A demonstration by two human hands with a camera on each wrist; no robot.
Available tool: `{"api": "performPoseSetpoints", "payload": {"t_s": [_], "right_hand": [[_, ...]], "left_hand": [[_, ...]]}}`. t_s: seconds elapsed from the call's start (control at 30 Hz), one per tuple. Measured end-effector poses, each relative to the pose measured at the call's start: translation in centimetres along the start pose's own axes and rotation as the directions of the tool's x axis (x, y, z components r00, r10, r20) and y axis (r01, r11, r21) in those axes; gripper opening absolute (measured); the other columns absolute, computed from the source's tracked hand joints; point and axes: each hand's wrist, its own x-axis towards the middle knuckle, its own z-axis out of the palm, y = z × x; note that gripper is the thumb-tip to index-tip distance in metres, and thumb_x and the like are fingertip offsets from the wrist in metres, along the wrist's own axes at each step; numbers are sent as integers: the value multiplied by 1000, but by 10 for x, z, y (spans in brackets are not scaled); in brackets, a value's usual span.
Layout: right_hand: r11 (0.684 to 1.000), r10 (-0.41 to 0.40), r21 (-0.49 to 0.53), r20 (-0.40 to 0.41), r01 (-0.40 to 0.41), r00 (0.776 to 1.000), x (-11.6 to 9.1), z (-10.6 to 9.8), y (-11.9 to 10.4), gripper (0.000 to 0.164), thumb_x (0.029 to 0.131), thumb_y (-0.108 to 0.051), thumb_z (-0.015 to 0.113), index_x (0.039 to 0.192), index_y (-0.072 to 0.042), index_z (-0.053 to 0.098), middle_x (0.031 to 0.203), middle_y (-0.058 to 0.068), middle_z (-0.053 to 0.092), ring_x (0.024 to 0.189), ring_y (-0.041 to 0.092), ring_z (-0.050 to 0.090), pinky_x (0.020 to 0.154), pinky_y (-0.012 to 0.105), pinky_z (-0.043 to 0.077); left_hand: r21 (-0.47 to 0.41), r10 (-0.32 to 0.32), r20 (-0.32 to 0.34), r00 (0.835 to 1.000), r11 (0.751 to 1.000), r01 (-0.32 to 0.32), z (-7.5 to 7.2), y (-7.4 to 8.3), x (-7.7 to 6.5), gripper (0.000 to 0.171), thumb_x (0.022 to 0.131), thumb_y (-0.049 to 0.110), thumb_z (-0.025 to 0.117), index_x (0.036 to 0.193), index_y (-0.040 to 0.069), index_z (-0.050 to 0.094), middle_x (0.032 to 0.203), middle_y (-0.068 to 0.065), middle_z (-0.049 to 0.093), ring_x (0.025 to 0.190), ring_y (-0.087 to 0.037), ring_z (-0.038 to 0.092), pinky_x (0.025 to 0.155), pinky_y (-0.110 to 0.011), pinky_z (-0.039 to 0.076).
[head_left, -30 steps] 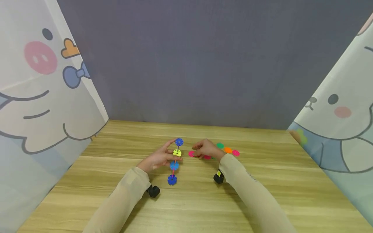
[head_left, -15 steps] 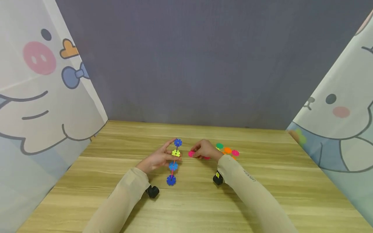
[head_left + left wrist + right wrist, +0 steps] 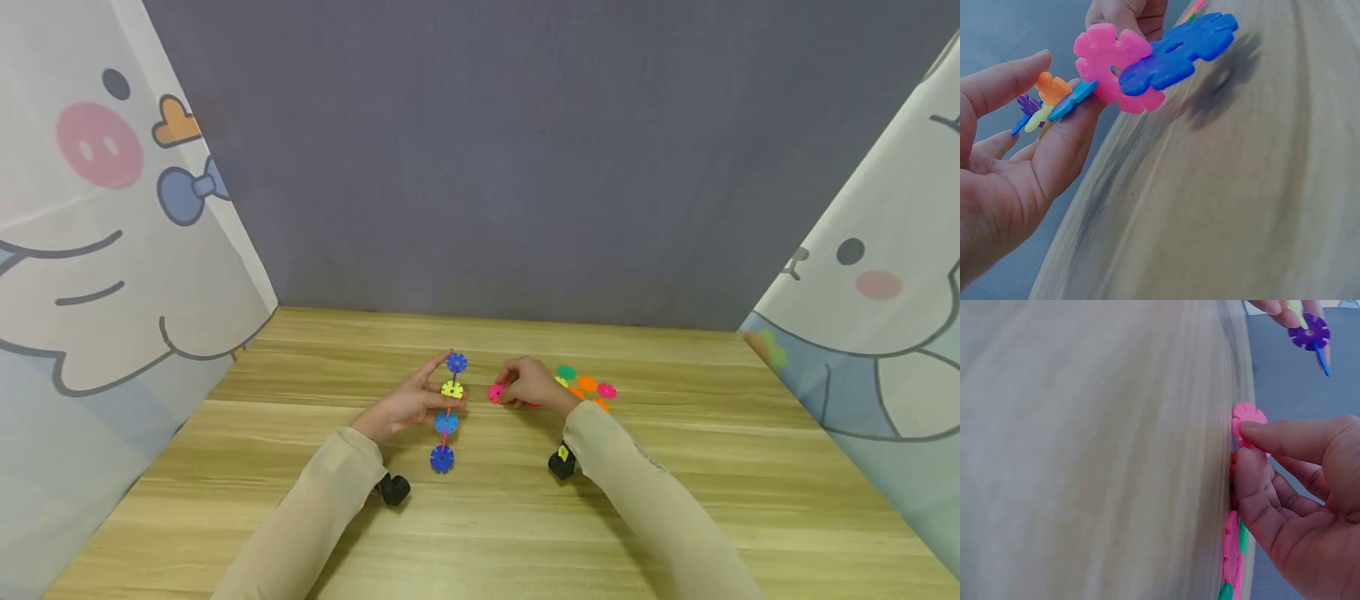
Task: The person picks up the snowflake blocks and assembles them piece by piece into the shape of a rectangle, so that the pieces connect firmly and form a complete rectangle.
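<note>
My left hand [image 3: 405, 407] holds a chain of interlocking snowflake discs between thumb and fingers. In the head view the chain runs from a dark blue disc [image 3: 457, 362] past a yellow disc [image 3: 452, 389] and a lighter blue disc [image 3: 446, 422] to another dark blue disc [image 3: 442, 459]. Edge-on discs join them; the left wrist view shows a pink disc [image 3: 1100, 62] and an orange disc [image 3: 1052, 89] among these. To the right, my right hand [image 3: 531, 383] pinches a pink snowflake disc [image 3: 1249, 413] between thumb and fingertips, close over the table.
Loose discs lie by and behind my right hand, including a green disc [image 3: 566, 372], an orange disc [image 3: 587, 384] and a pink disc [image 3: 607, 391]. A grey panel [image 3: 480, 167] stands along the back edge of the wooden table [image 3: 480, 533]. Cartoon-printed sheets [image 3: 135, 275] flank both sides.
My right fingers have come down onto the pink disc and now pinch it, tipping its face up. The left hand and its chain stay nearly in place.
</note>
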Motion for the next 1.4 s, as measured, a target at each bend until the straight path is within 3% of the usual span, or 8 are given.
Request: {"api": "performPoseSetpoints", "payload": {"t_s": [0.23, 0.5, 0.63, 0.83, 1.2, 1.4], "right_hand": [[996, 2, 92, -11, -1, 1000, -6, -1, -2, 9, 84, 11, 69, 93, 11, 66, 78, 14, 68, 60, 20, 66, 58, 35, 61], [986, 6, 168, -81, 7, 997, -9, -2, 1, 7, 86, 14, 67, 92, 11, 65, 82, 17, 68, 60, 19, 68, 59, 34, 61], [976, -4, 214, -134, 33, 991, -10, -5, 0, 8, 86, 16, 66, 91, 11, 64, 83, 20, 68, 60, 18, 68, 59, 34, 61], [969, -34, 235, -189, 78, 981, -12, -3, -3, 7, 86, 16, 66, 90, 11, 65, 83, 18, 69, 62, 20, 69, 61, 34, 61], [945, -115, 246, -360, 213, 926, -16, 7, -9, 8, 86, 17, 67, 84, 11, 62, 82, 23, 70, 67, 35, 70, 62, 41, 61], [929, -141, 259, -410, 263, 901, -17, 10, -11, 8, 87, 17, 66, 85, 10, 61, 85, 24, 70, 69, 33, 71, 66, 45, 61]], "left_hand": [[9, 21, 3, 1000, 1000, -21, 0, -3, -1, 91, 96, -13, 52, 162, 23, -1, 128, -39, 51, 106, -29, 66, 68, -29, 57], [18, 19, -8, 1000, 1000, -19, 2, -5, 4, 91, 96, -10, 55, 162, 23, 1, 111, -24, 64, 111, -33, 64, 77, -33, 58], [19, 14, -15, 1000, 1000, -13, 2, -6, 7, 90, 97, -8, 55, 162, 25, 2, 114, -23, 63, 110, -30, 65, 80, -36, 58], [22, 15, -11, 1000, 1000, -14, 5, -5, 8, 90, 97, -9, 54, 162, 25, 2, 120, -26, 62, 106, -24, 66, 73, -33, 58], [-1, 16, 5, 1000, 1000, -16, 12, -2, 10, 87, 98, -9, 52, 162, 22, 1, 128, -36, 56, 116, -33, 62, 72, -30, 57], [-22, 16, 11, 1000, 1000, -16, 16, -2, 10, 86, 98, -9, 52, 162, 21, 2, 116, -25, 67, 116, -33, 62, 77, -33, 58]]}}
